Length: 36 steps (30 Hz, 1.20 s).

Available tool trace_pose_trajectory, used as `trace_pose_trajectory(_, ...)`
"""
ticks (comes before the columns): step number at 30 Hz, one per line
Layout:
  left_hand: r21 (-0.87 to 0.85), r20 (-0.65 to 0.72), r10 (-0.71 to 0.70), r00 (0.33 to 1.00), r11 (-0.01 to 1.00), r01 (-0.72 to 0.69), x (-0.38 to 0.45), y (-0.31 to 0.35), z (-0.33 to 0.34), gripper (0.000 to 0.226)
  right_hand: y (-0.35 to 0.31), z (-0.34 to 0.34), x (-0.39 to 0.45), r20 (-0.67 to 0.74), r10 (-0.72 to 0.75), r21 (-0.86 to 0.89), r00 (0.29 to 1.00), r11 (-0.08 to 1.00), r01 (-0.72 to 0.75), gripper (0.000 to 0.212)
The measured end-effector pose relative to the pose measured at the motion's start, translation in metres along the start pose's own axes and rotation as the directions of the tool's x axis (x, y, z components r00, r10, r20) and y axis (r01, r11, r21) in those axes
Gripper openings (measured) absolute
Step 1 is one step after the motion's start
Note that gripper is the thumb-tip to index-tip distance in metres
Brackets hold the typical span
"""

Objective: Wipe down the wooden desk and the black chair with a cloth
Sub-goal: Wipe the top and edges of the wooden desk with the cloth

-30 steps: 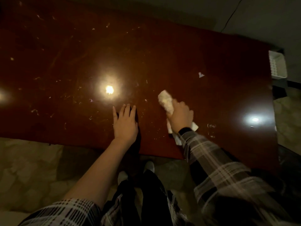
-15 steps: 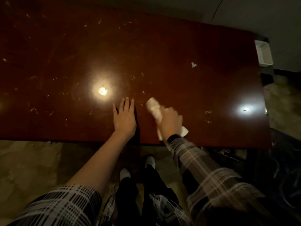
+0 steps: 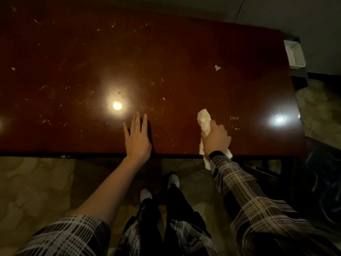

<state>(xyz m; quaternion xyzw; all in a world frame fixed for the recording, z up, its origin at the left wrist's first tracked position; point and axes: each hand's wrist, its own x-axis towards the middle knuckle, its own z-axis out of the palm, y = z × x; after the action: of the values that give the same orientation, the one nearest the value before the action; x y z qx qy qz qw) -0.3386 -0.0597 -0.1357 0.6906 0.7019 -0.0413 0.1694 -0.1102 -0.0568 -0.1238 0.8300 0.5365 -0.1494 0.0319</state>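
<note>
Fingers [image 3: 220,129] of R hand [image 3: 215,139] clamped on cloth [image 3: 204,120], pressing it to table [image 3: 184,52]; L hand [image 3: 137,138] fingers flat, slightly apart, I reckon for bracing.

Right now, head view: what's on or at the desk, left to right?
Lamp glare → left hand flat on the desk → cloth in right hand → second glare → white basket.

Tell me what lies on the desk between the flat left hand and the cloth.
Head view: only smudged wooden desk top lies between left hand and cloth, gripped by right hand.
</note>
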Motion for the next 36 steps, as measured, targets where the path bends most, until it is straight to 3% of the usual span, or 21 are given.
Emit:
trace_pose_trajectory(5, -0.117, -0.047, -0.138, 0.989, 0.984, 0.131, -0.015, -0.020, 0.004, 0.078, -0.050, 0.013, -0.039, 0.054, -0.136, -0.025, 0.989, 0.990, 0.138, 0.048)
trace_pose_trajectory(8, -0.073, -0.021, -0.181, 0.983, 0.981, 0.179, -0.023, -0.035, 0.004, 0.066, -0.080, 0.026, -0.067, 0.141, -0.295, -0.047, 0.945, 0.952, 0.304, 0.049)
trace_pose_trajectory(11, -0.053, 0.026, -0.227, 0.974, 0.972, 0.228, -0.027, -0.048, 0.003, 0.065, -0.100, 0.027, -0.088, 0.245, -0.480, -0.020, 0.842, 0.866, 0.500, 0.051)
trace_pose_trajectory(14, -0.073, 0.061, -0.275, 0.959, 0.957, 0.279, -0.032, -0.055, 0.003, 0.065, -0.106, 0.029, -0.110, 0.412, -0.600, 0.207, 0.685, 0.794, 0.571, 0.045)
trace_pose_trajectory(15, -0.098, 0.064, -0.293, 0.954, 0.950, 0.298, -0.033, -0.056, 0.003, 0.065, -0.103, 0.028, -0.115, 0.401, -0.586, 0.313, 0.704, 0.810, 0.496, 0.041)
trace_pose_trajectory(18, -0.126, 0.096, -0.299, 0.949, 0.943, 0.310, -0.030, -0.057, 0.002, 0.068, -0.087, 0.019, -0.100, 0.230, -0.396, 0.489, 0.889, 0.837, 0.246, 0.032)
trace_pose_trajectory(21, -0.106, 0.125, -0.284, 0.951, 0.949, 0.297, -0.026, -0.055, 0.004, 0.071, -0.077, 0.004, -0.056, 0.115, -0.302, 0.370, 0.946, 0.897, 0.242, 0.035)
trace_pose_trajectory(27, -0.049, 0.199, -0.297, 0.934, 0.949, 0.313, -0.015, -0.055, 0.009, 0.073, -0.087, 0.002, 0.006, 0.046, -0.160, 0.142, 0.986, 0.978, 0.153, 0.038)
trace_pose_trajectory(30, -0.055, 0.260, -0.275, 0.926, 0.953, 0.298, -0.012, -0.058, 0.006, 0.070, -0.102, 0.010, -0.009, 0.059, -0.202, 0.076, 0.978, 0.977, 0.198, 0.040)
trace_pose_trajectory(33, -0.066, 0.313, -0.268, 0.911, 0.951, 0.302, -0.010, -0.058, 0.001, 0.071, -0.122, 0.022, -0.050, 0.187, -0.487, -0.008, 0.853, 0.868, 0.497, 0.047)
trace_pose_trajectory(36, -0.072, 0.347, -0.253, 0.903, 0.953, 0.295, -0.008, -0.059, -0.004, 0.072, -0.126, 0.017, -0.056, 0.252, -0.602, -0.049, 0.758, 0.774, 0.631, 0.051)
